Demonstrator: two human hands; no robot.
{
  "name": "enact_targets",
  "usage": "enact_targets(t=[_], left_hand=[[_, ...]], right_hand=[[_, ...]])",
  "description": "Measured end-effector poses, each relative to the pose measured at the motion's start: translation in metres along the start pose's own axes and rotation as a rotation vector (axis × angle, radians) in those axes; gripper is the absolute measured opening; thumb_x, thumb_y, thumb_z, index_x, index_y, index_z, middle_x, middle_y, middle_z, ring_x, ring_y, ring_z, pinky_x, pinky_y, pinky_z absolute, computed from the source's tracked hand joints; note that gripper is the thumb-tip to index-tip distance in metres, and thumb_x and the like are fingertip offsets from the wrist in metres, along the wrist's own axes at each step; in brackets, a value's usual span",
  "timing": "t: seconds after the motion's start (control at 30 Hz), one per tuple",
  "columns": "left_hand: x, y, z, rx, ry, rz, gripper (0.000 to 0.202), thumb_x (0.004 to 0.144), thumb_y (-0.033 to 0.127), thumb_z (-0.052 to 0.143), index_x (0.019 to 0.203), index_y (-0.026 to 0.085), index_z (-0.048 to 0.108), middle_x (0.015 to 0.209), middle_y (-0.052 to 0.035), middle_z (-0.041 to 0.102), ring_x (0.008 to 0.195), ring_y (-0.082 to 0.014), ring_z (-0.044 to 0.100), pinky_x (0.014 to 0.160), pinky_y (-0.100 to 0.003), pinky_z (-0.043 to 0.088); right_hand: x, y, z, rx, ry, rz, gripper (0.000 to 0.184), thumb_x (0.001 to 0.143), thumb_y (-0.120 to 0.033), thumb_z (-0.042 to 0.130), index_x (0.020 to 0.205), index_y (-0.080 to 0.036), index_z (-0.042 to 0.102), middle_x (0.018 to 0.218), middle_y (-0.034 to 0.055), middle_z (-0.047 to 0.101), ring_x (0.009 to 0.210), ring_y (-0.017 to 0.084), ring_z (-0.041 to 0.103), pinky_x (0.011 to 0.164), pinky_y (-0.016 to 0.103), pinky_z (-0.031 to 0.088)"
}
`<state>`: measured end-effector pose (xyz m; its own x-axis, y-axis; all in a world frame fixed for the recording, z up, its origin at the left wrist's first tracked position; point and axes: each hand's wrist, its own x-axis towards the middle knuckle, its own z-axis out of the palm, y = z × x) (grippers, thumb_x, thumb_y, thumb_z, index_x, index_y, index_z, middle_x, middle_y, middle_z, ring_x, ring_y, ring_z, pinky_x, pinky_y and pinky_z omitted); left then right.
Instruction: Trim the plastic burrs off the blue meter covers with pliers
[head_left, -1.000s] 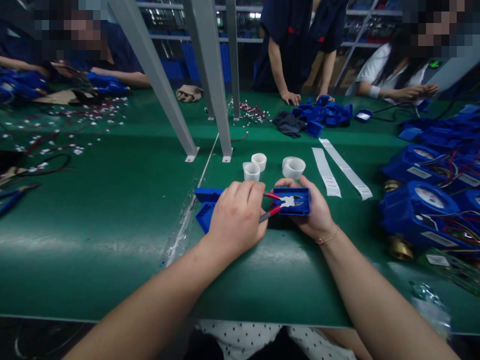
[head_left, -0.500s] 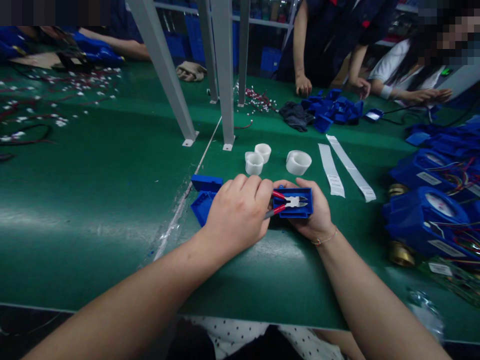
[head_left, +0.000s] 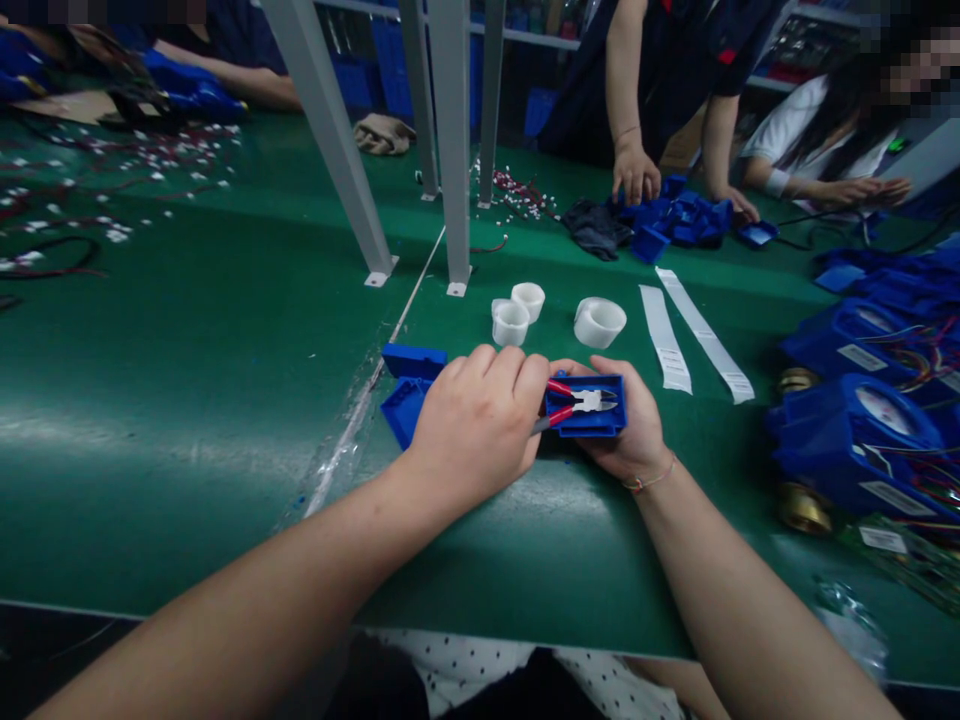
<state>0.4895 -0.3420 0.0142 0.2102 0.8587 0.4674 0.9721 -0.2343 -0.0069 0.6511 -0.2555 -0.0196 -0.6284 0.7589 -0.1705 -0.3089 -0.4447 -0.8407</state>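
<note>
Head view, the only one: the left hand (head_left: 476,425) is curled shut around the red handles of a pair of cutters (head_left: 581,403), whose metal tips lie over the open face of a small blue case (head_left: 587,408). The right hand (head_left: 630,430) cups that case from the right and beneath, thumb on its near edge and fingers along the far side, closed on it just above the green table (head_left: 187,400), near the front edge. Judgement: the case looks like thin moulded plastic, light, stiff and smooth, so it may slip if pinched on one wall only; holding it by two opposite side walls, as now, seems the sound grip, leaving the open face free for the tips. The cutters look hard and sharp at the tips, best kept by the handles. Just left of the left hand lie two more blue case halves (head_left: 409,385). Beyond the hands stand two small white cups (head_left: 517,312) and a roll of white tape (head_left: 598,322); two label strips (head_left: 682,330) lie to the right. Blue meter bodies with wires (head_left: 862,430) crowd the right edge. Another person's hands (head_left: 636,175) rest on a heap of blue parts (head_left: 675,222) at the far side.
</note>
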Motion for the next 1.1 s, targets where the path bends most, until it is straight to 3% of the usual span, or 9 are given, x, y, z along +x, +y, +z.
enact_targets(t=[1.1], left_hand=[[-0.0009,0.0014,-0.0017,0.030,-0.001,0.005,0.019,0.084,0.018,0.054,0.103,0.018,0.057,0.092,-0.0092,0.061,0.089,-0.0299,0.057,0.070,-0.042,0.041]], right_hand=[[-0.0006,-0.0002,0.0010,-0.004,0.004,-0.011,0.041,0.090,-0.050,0.051,0.091,-0.019,0.076,0.097,0.0053,0.074,0.089,0.022,0.068,0.091,0.034,0.054]])
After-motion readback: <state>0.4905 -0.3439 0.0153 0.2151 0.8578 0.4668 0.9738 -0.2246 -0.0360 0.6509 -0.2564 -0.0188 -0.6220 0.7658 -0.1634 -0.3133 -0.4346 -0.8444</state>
